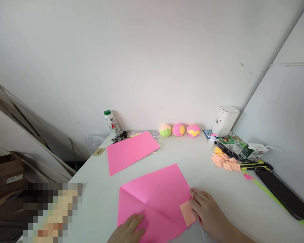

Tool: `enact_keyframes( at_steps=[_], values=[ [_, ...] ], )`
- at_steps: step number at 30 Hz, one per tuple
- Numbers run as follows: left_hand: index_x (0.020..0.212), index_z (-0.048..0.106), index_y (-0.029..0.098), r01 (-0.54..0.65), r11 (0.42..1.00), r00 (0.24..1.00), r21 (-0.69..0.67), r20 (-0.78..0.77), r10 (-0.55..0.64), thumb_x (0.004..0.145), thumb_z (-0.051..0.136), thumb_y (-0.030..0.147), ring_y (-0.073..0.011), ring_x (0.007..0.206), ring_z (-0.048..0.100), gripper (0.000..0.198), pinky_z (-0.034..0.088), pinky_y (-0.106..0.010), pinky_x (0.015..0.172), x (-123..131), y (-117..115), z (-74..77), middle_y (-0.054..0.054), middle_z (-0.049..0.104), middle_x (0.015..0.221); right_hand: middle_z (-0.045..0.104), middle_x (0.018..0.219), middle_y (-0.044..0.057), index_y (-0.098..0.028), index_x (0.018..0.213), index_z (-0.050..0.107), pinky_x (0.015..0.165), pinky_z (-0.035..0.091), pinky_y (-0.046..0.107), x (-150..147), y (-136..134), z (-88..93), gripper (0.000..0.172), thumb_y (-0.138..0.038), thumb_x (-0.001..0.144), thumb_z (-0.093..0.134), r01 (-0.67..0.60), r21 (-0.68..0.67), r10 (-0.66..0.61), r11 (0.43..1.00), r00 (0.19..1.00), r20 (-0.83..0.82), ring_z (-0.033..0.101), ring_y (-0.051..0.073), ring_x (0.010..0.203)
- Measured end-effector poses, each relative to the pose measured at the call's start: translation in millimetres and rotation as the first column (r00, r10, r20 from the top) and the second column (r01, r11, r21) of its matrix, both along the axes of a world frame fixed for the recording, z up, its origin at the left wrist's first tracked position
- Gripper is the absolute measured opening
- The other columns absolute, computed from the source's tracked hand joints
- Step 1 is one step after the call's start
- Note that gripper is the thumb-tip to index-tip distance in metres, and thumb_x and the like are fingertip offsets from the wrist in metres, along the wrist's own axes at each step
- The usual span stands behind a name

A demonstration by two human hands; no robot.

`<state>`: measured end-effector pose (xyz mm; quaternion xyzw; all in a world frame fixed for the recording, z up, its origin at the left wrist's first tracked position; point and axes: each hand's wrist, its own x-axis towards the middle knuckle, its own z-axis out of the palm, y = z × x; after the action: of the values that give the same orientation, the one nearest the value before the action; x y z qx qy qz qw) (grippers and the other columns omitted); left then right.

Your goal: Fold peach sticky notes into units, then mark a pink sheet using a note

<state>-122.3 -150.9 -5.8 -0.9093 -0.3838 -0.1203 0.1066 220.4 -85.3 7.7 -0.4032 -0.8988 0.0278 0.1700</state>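
Observation:
A large pink sheet of paper (154, 192) with fold creases lies on the table in front of me. My left hand (130, 229) rests on its near left part, fingers stretched out and holding nothing. On the sheet's right edge lies a small orange paper square (186, 213). My right hand (209, 211) is over the square's right side, its fingers curled together. A thin, pale, pen-like stick (202, 231) shows below those fingers; its tip is hidden. A second pink sheet (133, 152) lies flat farther back on the left.
Three faceted paper balls (178, 130) line the wall. A white bottle (112, 123) and keys (120, 136) stand back left. At right are orange paper pieces (226, 162), a cutter (255, 165), a small carton (253, 152), a white container (225, 121) and a phone (281, 192).

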Motion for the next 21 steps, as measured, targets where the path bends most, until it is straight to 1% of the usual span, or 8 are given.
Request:
enact_keyframes(
  at_steps=[1,2,3,5,7,11,15,21],
  values=[
    [0.124,0.056,0.024,-0.062,0.997,0.998,-0.05,0.007,0.063,0.088,0.048,0.051,-0.0218,0.109,0.06,0.045,0.055,-0.028,0.08,2,6,7.1,-0.006,0.059,0.129,0.064,0.116,0.012,-0.017,0.094,0.063,0.087,0.047,0.041,0,1,2.4,0.025,-0.004,0.08,0.047,-0.002,-0.021,0.002,1.0,1.0,-0.017,0.057,0.027,0.107],
    [0.131,0.05,0.024,-0.141,0.986,0.99,-0.087,0.008,0.142,0.09,0.045,0.05,-0.0221,0.109,0.06,0.049,0.055,-0.029,0.081,5,14,13.0,-0.007,0.056,0.133,0.064,0.111,0.011,-0.018,0.094,0.062,0.085,0.047,0.041,-1,3,5.1,0.026,-0.003,0.078,0.049,0.002,-0.05,-0.004,0.999,1.0,-0.031,0.057,0.026,0.104],
    [0.132,0.05,0.026,-0.212,0.969,0.977,-0.124,-0.005,0.213,0.092,0.043,0.048,-0.023,0.111,0.059,0.046,0.054,-0.032,0.085,8,22,17.1,-0.007,0.054,0.135,0.064,0.105,0.01,-0.018,0.095,0.062,0.084,0.047,0.04,-1,5,7.9,0.027,-0.002,0.076,0.05,0.012,-0.087,-0.016,0.996,0.999,-0.043,0.057,0.026,0.1],
    [0.132,0.05,0.027,-0.262,0.952,0.965,-0.158,-0.041,0.259,0.092,0.042,0.049,-0.0294,0.122,0.05,0.047,0.047,-0.043,0.095,17,38,18.5,-0.007,0.046,0.142,0.063,0.095,0.007,-0.019,0.094,0.061,0.08,0.048,0.038,-1,9,13.5,0.031,-0.001,0.07,0.053,0.043,-0.174,-0.054,0.984,0.997,-0.059,0.057,0.024,0.093],
    [0.141,0.038,0.025,-0.192,0.969,0.98,-0.156,-0.075,0.182,0.091,0.039,0.054,-0.0341,0.132,0.037,0.058,0.037,-0.051,0.103,23,49,12.6,-0.008,0.038,0.147,0.061,0.089,0.005,-0.02,0.093,0.061,0.077,0.047,0.036,0,12,18.4,0.034,0.0,0.066,0.056,0.077,-0.26,-0.099,0.962,0.992,-0.074,0.055,0.023,0.089],
    [0.149,0.008,0.021,-0.177,0.977,0.983,-0.117,-0.066,0.17,0.093,0.034,0.053,-0.0332,0.139,0.022,0.07,0.028,-0.049,0.108,27,53,-2.5,-0.01,0.022,0.153,0.058,0.081,0.002,-0.02,0.083,0.058,0.073,0.046,0.032,2,15,24.1,0.032,0.003,0.061,0.054,0.107,-0.346,-0.151,0.932,0.983,-0.102,0.053,0.021,0.084],
    [0.149,0.007,0.02,-0.179,0.981,0.983,-0.074,-0.044,0.176,0.093,0.035,0.052,-0.0331,0.14,0.021,0.071,0.025,-0.05,0.109,28,49,-5.2,-0.01,0.021,0.154,0.054,0.073,0.0,-0.021,0.075,0.053,0.069,0.045,0.03,2,14,25.3,0.029,0.004,0.059,0.051,0.114,-0.348,-0.163,0.931,0.98,-0.114,0.052,0.02,0.078],
    [0.149,0.008,0.019,-0.193,0.978,0.98,-0.081,-0.06,0.189,0.093,0.034,0.052,-0.0335,0.14,0.02,0.07,0.022,-0.05,0.11,29,48,-4.1,-0.011,0.019,0.154,0.055,0.077,0.001,-0.022,0.082,0.054,0.07,0.047,0.031,3,12,24.5,0.033,0.006,0.065,0.047,0.08,-0.383,-0.147,0.92,0.978,-0.15,0.054,0.019,0.078]
  ],
)
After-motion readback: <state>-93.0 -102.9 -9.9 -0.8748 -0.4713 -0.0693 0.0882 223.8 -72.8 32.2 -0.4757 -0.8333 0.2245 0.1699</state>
